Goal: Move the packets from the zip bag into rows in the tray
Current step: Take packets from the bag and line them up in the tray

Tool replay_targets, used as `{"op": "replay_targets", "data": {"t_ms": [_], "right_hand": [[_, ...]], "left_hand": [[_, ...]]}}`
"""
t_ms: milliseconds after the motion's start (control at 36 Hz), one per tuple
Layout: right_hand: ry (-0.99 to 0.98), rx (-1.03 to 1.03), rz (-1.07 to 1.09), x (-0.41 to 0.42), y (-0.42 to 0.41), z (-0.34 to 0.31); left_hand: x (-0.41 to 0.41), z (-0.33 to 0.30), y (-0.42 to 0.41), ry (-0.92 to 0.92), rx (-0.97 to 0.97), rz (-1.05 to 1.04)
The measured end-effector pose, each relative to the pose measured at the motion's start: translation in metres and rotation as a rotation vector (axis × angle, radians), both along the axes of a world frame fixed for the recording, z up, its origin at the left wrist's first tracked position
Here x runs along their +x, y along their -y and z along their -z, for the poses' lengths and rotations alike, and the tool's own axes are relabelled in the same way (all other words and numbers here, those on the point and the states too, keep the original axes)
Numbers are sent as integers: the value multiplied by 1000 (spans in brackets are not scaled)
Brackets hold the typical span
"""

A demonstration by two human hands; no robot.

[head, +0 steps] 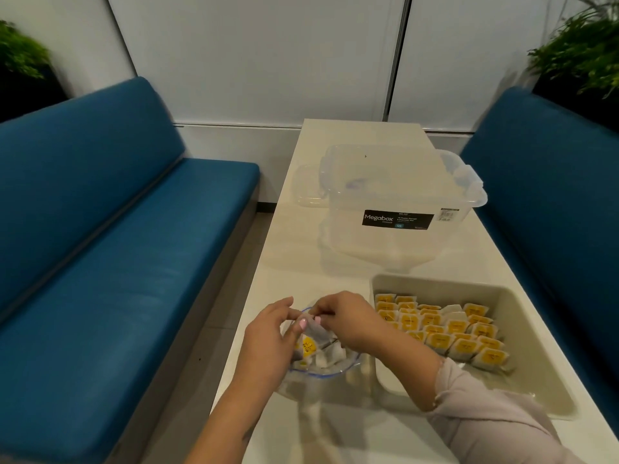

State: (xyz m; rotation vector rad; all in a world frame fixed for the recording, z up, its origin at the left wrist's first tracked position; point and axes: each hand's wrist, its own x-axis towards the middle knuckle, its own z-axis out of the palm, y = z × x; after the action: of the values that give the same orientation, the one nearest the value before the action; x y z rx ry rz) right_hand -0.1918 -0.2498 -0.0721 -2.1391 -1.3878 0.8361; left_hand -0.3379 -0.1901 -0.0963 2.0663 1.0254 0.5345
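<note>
A long white table (335, 279) runs away from the person between two blue benches (117, 246). Toward its far end stands a clear storage box (395, 209) with a black label, its lid (310, 187) lying at its left side by the table's left edge.

Nearer, along the right edge, sits the pale tray (395, 373). Yellow-and-white packets (438, 329) stand in overlapping rows across its far half; the near part of its floor is bare.

Just left of the tray, close to the near left edge of the table, is the zip bag (321, 370), clear with a blue rim, its mouth open upward. More packets lie loose inside it.

Both hands meet over the bag's mouth. The left hand (268, 333) reaches in from the left, fingers curled, thumb and fingertips pinched on a white packet (316, 331) at the top of the bag. The right hand (348, 319), its forearm in a pale sleeve (485, 413), comes across from the tray side and pinches the same packet from the right, fingers bent tightly inward. Motion blur hides how much of the packet each hand covers.
</note>
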Motion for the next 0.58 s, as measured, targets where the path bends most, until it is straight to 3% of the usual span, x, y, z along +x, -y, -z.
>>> {"op": "replay_targets", "data": {"t_ms": [167, 361, 583], "right_hand": [[-137, -33, 114, 0, -1, 3], [156, -183, 40, -16, -7, 20], [167, -247, 28, -35, -19, 32]], "left_hand": [[-1, -8, -5, 56, -22, -24], [-7, -13, -3, 183, -74, -56], [-12, -13, -1, 121, -80, -57]]}}
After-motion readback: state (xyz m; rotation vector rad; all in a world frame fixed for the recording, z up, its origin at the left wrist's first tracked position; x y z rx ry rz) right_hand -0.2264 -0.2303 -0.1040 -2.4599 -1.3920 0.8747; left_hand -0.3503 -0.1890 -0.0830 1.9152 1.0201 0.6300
